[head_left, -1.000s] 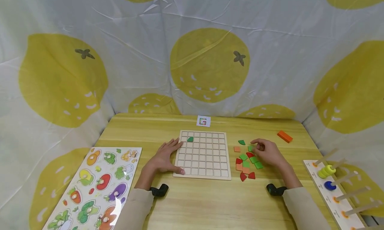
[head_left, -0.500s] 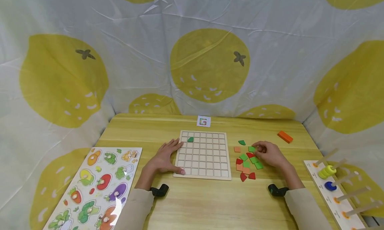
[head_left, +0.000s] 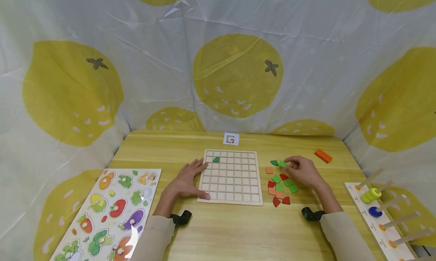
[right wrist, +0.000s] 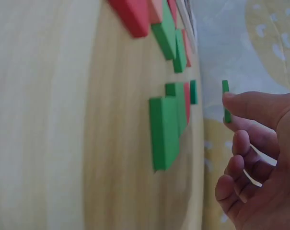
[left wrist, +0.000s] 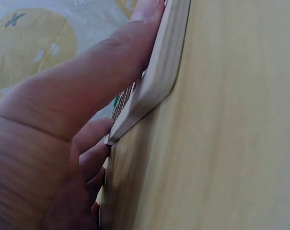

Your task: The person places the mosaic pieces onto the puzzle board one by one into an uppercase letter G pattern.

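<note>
A pale wooden grid board (head_left: 231,181) lies on the table with a dark green quarter-circle tile (head_left: 216,159) in one of its upper-left squares. Along the board's left side rests my left hand (head_left: 186,182), fingers spread at the edge; in the left wrist view the thumb (left wrist: 111,52) lies along the board's front rim. Between thumb and forefinger, my right hand (head_left: 301,171) pinches a light green square tile (right wrist: 226,101), raised off the table. Around it lie loose tiles: red quarter-circles (head_left: 276,202), orange squares (head_left: 269,170), green squares (head_left: 293,188) and another dark green quarter-circle (head_left: 274,162).
A small pattern card (head_left: 231,139) lies behind the board. At the left is a vegetable puzzle (head_left: 112,215). An orange block (head_left: 323,156) sits at the back right, and a peg stand (head_left: 378,219) with rings runs along the right edge. Lemon-print cloth (head_left: 238,75) hangs behind.
My right hand has picked up the light green square tile and moved it slightly back and left. The left hand has stayed on the board.
</note>
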`<action>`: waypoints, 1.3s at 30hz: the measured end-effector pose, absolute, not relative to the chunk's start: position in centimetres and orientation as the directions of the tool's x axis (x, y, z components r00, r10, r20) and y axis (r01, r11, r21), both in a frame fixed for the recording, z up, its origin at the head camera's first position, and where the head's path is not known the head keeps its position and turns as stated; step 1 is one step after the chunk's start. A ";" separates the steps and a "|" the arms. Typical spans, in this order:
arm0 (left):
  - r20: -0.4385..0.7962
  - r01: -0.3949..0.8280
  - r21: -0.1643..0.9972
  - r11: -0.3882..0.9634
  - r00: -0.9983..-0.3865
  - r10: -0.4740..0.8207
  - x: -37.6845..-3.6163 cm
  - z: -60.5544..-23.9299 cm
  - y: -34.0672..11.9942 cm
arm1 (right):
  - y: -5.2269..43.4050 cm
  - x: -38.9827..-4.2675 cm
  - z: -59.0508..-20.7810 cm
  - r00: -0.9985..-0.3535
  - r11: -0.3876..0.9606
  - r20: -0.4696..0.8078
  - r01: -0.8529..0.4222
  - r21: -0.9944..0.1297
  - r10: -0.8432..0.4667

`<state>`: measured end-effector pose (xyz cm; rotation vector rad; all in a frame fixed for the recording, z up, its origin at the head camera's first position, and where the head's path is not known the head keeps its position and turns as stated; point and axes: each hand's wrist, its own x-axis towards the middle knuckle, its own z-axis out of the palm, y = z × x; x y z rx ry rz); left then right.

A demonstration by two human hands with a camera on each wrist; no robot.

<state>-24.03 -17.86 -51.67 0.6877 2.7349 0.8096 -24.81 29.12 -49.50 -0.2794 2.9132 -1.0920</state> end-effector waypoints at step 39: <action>-0.073 0.366 0.554 0.748 -0.874 0.481 -23.9 -51.6 -17.9 | 14.6 -28.7 -49.7 -0.944 0.591 0.058 -0.250 -0.767 -0.324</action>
